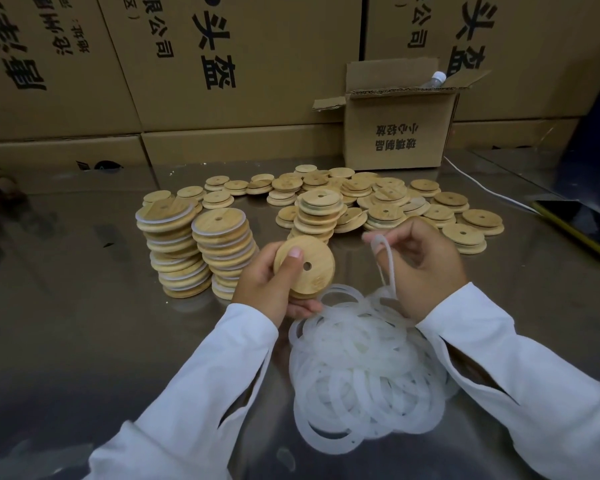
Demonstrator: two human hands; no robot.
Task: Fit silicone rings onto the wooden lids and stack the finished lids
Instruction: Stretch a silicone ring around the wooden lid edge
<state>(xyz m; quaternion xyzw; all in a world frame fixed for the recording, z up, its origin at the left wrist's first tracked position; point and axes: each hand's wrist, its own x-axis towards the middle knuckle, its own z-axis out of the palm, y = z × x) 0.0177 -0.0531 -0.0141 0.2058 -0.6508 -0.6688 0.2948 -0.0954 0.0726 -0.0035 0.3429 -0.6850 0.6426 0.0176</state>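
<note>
Round wooden lid [305,266] in left hand [267,282]; right hand [423,268] pinches limp silicone ring [387,261].

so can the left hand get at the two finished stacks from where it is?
Probably yes. The left hand holds a wooden lid just right of the finished stacks, and nothing lies between them; it would have to free its grip to take anything.

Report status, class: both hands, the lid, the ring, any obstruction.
Left hand grip on wooden lid, no ring fitted. Right hand grip on one silicone ring, lifted off ring pile. Nothing between them.
</note>
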